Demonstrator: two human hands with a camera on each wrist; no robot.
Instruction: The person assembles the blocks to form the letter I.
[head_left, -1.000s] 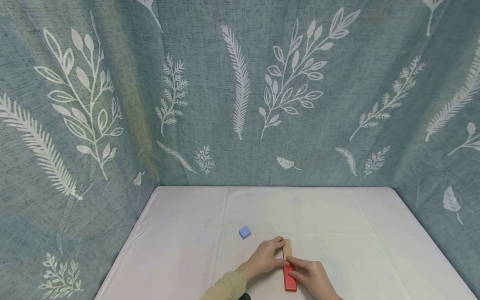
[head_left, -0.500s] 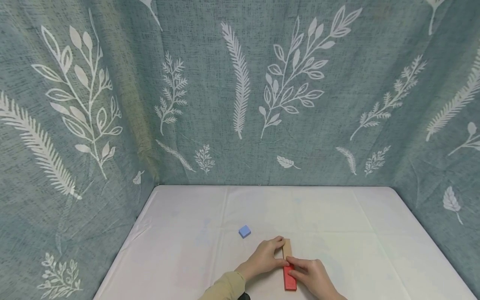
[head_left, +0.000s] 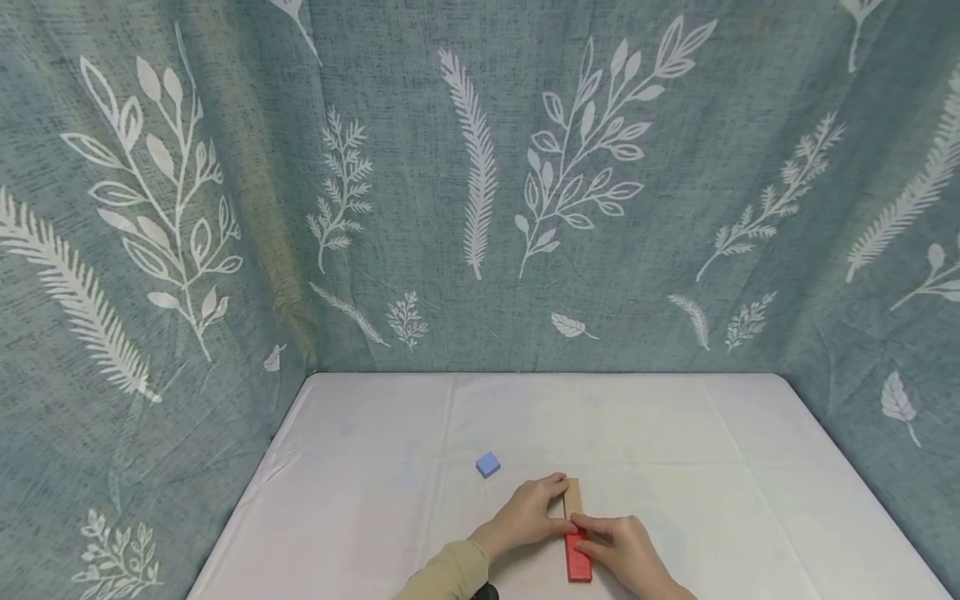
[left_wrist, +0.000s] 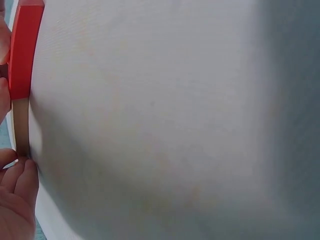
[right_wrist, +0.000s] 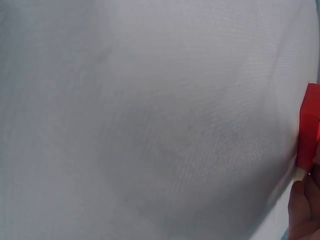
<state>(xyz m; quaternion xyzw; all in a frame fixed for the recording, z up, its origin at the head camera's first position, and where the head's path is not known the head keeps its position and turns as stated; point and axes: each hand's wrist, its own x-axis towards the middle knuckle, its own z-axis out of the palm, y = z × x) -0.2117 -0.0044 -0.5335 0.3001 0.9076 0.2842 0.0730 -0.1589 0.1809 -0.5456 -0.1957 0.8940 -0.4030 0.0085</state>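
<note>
In the head view a red block (head_left: 578,568) and a pale wooden block (head_left: 573,495) lie end to end in a straight line, the red one nearer. My left hand (head_left: 525,514) holds the wooden block from its left side, forefinger by the far end and thumb near the joint. From the right, my right hand (head_left: 628,552) pinches the red block close to that joint. The left wrist view has the red block (left_wrist: 25,52) meeting the wooden block (left_wrist: 21,125), fingers around both. At the right wrist view's edge, fingers (right_wrist: 300,200) touch the red block (right_wrist: 307,135).
A small blue block (head_left: 487,465) sits alone on the white tablecloth (head_left: 675,450), ahead and left of the hands. Patterned green-blue curtains (head_left: 420,167) stand along the table's back and sides. A dark round object (head_left: 486,592) shows beside the left sleeve.
The hands and blocks keep their places relative to one another. Only the head view has shifted slightly.
</note>
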